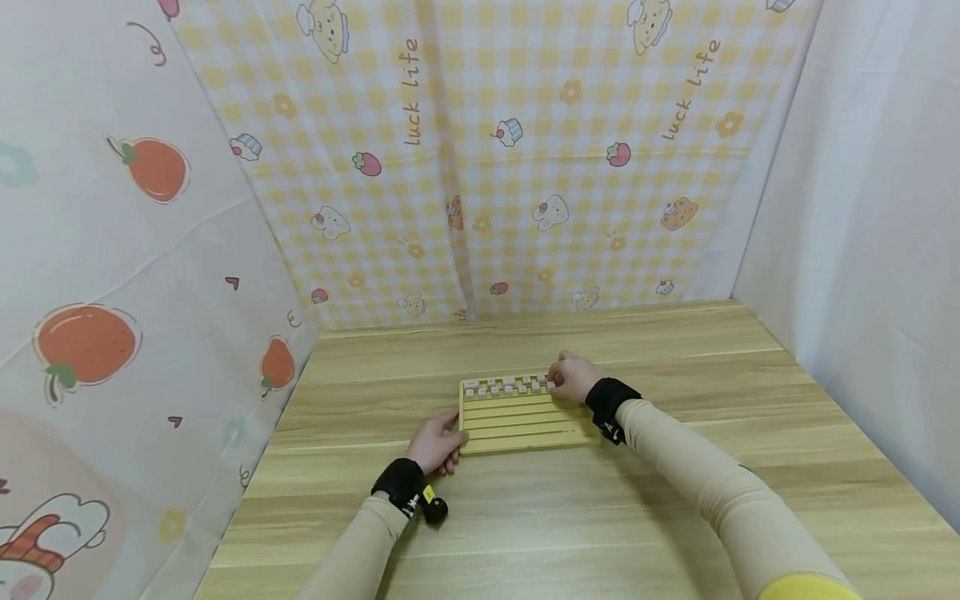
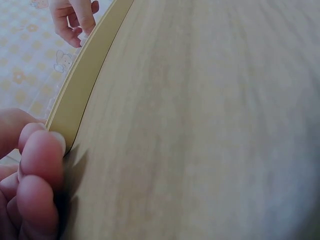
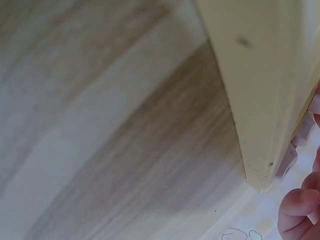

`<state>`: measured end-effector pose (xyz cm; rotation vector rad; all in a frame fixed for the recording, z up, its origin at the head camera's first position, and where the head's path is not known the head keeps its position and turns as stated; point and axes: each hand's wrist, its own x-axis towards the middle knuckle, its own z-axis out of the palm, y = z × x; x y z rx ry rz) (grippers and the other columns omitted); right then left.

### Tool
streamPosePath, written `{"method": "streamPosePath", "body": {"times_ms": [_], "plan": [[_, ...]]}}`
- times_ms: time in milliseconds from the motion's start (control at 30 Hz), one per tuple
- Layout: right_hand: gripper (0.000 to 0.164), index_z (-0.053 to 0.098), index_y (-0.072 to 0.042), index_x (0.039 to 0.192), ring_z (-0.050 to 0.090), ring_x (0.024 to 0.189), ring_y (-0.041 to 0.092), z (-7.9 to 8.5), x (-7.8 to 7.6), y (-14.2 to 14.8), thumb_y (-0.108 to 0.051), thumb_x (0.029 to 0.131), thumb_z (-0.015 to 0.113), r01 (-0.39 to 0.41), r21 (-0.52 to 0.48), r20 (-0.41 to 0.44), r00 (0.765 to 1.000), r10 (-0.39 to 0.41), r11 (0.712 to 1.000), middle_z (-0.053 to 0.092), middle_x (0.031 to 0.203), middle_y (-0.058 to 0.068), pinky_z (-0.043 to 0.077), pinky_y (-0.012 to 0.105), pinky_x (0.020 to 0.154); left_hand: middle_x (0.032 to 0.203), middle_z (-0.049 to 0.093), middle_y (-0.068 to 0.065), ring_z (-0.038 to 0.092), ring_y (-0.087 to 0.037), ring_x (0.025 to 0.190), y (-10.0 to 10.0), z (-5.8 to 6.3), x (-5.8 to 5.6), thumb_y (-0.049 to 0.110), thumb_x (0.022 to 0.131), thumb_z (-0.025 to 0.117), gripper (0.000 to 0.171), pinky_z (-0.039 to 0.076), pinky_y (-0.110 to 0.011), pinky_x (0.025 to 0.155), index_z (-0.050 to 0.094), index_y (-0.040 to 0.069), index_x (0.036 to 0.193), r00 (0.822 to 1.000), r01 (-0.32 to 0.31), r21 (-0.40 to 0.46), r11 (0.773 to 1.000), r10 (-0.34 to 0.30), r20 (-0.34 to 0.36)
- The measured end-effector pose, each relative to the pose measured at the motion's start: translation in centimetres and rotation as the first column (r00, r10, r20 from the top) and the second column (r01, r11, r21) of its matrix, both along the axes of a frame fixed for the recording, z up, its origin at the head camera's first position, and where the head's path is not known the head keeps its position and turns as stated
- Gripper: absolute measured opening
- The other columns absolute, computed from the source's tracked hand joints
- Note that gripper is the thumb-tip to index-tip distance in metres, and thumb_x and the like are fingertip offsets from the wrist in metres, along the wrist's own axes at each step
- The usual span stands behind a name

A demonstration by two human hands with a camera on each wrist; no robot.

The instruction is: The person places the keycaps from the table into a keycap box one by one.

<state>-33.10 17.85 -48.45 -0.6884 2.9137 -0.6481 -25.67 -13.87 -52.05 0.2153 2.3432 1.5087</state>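
A yellow grooved board lies on the wooden table, with small whitish tiles standing in two rows along its far side. My left hand grips the board's left end, the thumb over the rim. The left wrist view shows the curled fingers of that hand against the board's side wall. At the far right of the tile rows, my right hand pinches a small tile, mostly covered by the fingers. Part of the right hand shows beside several tiles in the right wrist view.
The wooden table stretches around the board on every side. A checked yellow cloth hangs behind it. Printed white cloth stands at the left, plain white cloth at the right.
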Motion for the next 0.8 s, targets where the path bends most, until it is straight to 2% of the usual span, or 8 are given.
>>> {"method": "streamPosePath", "body": {"times_ms": [167,400,567,667,800], "plan": [[0.015,0.073,-0.003,0.096,0.046,0.068,0.015,-0.36,0.06,0.03,-0.013,0.088,0.067,-0.023,-0.012,-0.045,0.999,0.022,1.000,0.044,0.080,0.002,0.042,0.030,0.065,0.055,0.055,-0.001,0.051,-0.012,0.039,0.00,0.21,0.13,0.020,0.096,0.060,0.067,0.044,-0.025,0.036,0.028,0.003,0.152,1.000,-0.002,0.009,1.000,0.002,0.013],[0.013,0.074,-0.007,0.096,0.044,0.071,0.016,-0.78,-0.41,-0.04,-0.015,0.088,0.067,0.007,0.031,-0.028,1.000,-0.007,1.000,0.045,0.081,0.001,0.039,0.029,0.066,0.055,0.056,-0.001,0.051,-0.011,0.039,-0.04,0.29,-0.03,0.021,0.097,0.060,0.066,0.045,-0.025,0.037,0.028,0.004,0.152,1.000,0.002,-0.015,1.000,-0.002,0.000],[0.014,0.074,-0.007,0.097,0.049,0.074,0.015,-1.05,-0.55,-0.05,-0.015,0.088,0.067,0.014,0.035,-0.049,0.999,-0.012,0.999,0.046,0.082,0.000,0.043,0.029,0.067,0.055,0.056,-0.001,0.051,-0.012,0.039,-0.08,0.37,-0.01,0.020,0.097,0.059,0.066,0.044,-0.025,0.037,0.027,0.004,0.152,1.000,0.003,-0.014,1.000,-0.003,-0.001],[0.015,0.074,-0.006,0.098,0.050,0.074,0.016,-0.83,-0.41,-0.09,-0.014,0.087,0.067,0.010,0.028,-0.038,0.999,-0.009,1.000,0.046,0.082,0.001,0.045,0.030,0.068,0.055,0.056,-0.002,0.051,-0.012,0.039,-0.10,0.47,0.12,0.020,0.097,0.059,0.066,0.044,-0.025,0.037,0.027,0.004,0.152,1.000,0.002,-0.003,1.000,-0.002,0.009],[0.017,0.072,-0.006,0.103,0.046,0.071,0.016,-0.15,-0.30,0.05,-0.014,0.088,0.068,0.012,0.008,0.016,1.000,-0.012,1.000,0.045,0.087,0.004,0.040,0.030,0.067,0.055,0.056,-0.001,0.051,-0.011,0.039,-0.13,0.53,0.24,0.021,0.097,0.059,0.066,0.044,-0.024,0.037,0.027,0.004,0.153,1.000,0.003,0.002,1.000,-0.003,0.015]]}}
